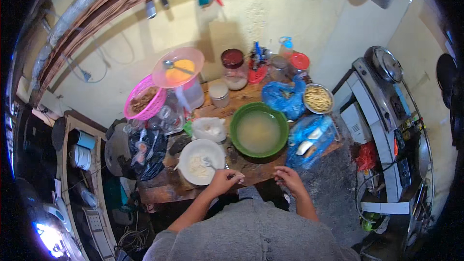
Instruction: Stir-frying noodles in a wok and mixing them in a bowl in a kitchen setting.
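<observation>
My left hand (228, 180) is over the table's front edge, just right of a white bowl (185, 152). Its fingers are curled, with the thumb near the fingertips; whether anything is pinched there is unclear. In the bowl lie pale strips (199, 166) in a whitish coating. A fork (208, 162) leans inside, its handle running towards my left wrist, where its end is hidden. My right hand (289, 181) hovers by the front edge, fingers bent and apart, with nothing visible in it. Beyond both hands stands a green basin (233, 130) of cloudy liquid.
On the wooden table (163, 193) are a white plastic bag (208, 129), blue plastic bags (282, 98), a metal bowl of pale strips (318, 98) and lidded jars (232, 59). A pink basket (161, 103) and a pink bowl (157, 74) stand back left. A stove (377, 90) is right.
</observation>
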Motion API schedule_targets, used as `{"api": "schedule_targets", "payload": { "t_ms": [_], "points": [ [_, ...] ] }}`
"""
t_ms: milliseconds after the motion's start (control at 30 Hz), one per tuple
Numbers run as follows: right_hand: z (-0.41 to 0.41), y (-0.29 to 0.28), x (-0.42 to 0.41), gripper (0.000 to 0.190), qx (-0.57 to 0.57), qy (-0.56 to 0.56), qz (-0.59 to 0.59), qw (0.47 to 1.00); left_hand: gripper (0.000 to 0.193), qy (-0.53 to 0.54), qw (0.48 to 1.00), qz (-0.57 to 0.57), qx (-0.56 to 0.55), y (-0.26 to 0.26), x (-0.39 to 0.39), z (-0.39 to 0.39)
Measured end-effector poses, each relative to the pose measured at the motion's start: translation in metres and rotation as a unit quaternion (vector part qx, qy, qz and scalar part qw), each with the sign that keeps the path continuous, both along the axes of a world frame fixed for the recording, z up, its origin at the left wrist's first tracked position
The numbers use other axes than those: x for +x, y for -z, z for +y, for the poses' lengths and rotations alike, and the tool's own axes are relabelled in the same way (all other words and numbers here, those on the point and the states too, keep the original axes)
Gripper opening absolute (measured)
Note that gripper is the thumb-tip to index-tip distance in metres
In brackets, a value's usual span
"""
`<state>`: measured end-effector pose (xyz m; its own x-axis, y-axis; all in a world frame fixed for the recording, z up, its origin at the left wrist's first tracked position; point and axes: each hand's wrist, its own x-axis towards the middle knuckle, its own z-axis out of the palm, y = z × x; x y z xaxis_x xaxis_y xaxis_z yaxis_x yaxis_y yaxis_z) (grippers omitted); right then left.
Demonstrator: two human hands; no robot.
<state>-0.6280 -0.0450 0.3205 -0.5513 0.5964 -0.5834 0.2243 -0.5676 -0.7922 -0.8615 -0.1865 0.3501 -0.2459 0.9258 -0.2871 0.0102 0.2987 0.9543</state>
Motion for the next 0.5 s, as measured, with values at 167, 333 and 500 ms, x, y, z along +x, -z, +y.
{"api": "schedule_targets", "payload": {
  "t_ms": [167,333,500],
  "points": [
    [-0.03,-0.003,-0.103,0.029,0.026,-0.114,0.051,0.992,0.017,-0.036,0.978,0.202,-0.028,0.005,-0.084,-0.059],
    [-0.027,0.001,-0.136,0.031,0.117,-0.177,0.048,0.976,0.015,-0.185,0.95,0.242,-0.063,0.022,-0.129,-0.094],
    [0.034,0.04,-0.123,0.03,0.319,-0.058,-0.11,0.94,0.01,-0.297,0.946,0.126,-0.016,0.052,-0.143,-0.103]
  ]
}}
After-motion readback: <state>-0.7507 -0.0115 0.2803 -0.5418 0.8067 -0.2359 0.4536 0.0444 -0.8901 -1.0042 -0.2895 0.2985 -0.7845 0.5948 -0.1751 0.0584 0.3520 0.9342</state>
